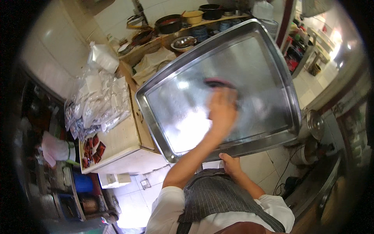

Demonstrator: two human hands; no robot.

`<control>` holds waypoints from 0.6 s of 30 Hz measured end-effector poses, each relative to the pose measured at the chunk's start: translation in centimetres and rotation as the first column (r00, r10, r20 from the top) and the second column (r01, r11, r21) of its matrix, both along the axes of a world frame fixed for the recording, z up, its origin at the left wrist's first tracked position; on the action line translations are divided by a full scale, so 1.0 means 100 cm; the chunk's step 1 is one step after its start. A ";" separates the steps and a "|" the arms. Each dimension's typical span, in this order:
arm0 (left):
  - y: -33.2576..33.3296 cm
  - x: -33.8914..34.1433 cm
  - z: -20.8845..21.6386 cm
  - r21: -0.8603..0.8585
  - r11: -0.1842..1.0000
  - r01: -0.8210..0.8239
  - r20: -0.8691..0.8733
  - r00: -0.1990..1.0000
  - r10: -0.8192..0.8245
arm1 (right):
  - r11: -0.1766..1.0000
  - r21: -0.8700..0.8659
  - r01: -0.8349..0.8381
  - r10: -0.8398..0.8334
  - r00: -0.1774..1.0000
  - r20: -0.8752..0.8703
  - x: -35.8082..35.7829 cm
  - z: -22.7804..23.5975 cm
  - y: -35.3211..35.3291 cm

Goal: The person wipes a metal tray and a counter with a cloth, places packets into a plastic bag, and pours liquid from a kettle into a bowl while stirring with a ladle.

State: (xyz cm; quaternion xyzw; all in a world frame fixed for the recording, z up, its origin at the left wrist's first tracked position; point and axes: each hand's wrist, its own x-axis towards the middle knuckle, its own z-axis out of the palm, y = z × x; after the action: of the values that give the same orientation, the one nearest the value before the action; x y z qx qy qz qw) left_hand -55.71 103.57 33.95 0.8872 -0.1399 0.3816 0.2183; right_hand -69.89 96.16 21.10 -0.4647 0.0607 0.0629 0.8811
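Note:
A large rectangular metal tray (257, 93) with raised sides is held tilted in front of me, its shiny inner face toward me. My right hand (232, 165) grips its near rim, the thumb over the edge and the other fingers mostly hidden. My left hand (223, 107) is blurred by motion over the middle of the tray. Pressed under its fingers is a dark pad with a pinkish edge (219, 82), whose exact kind I cannot make out. A bright reflection lies on the tray beside my left forearm.
Left of the tray stands a pale wooden counter (117, 150) with a heap of clear plastic bags (99, 99) and red packets (93, 150). Behind the tray, a shelf bears a black pan (168, 24), a yellow bowl (193, 16) and stacked dishes. A lidded pot (314, 124) stands at right.

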 end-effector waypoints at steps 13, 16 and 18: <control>0.104 0.062 -0.063 -0.032 0.900 -0.434 -0.046 0.900 0.433 | 0.978 -0.048 0.205 -0.210 0.948 -0.241 0.028 0.042 -0.064; -0.013 0.053 -0.007 -0.192 0.976 0.098 -0.063 0.992 -0.112 | 0.950 -0.031 0.309 -0.310 0.951 -0.005 0.042 0.019 -0.060; -0.068 0.051 0.018 -0.234 0.757 0.610 0.061 0.787 -0.614 | 0.934 -0.062 0.351 -0.351 0.936 0.004 0.044 0.017 -0.056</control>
State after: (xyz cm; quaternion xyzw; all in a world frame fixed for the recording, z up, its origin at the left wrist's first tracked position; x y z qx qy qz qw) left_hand -50.58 96.80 35.73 0.7631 -0.3722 0.2950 0.4383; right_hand -65.46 90.54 22.84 -0.4733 0.1477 -0.0955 0.8632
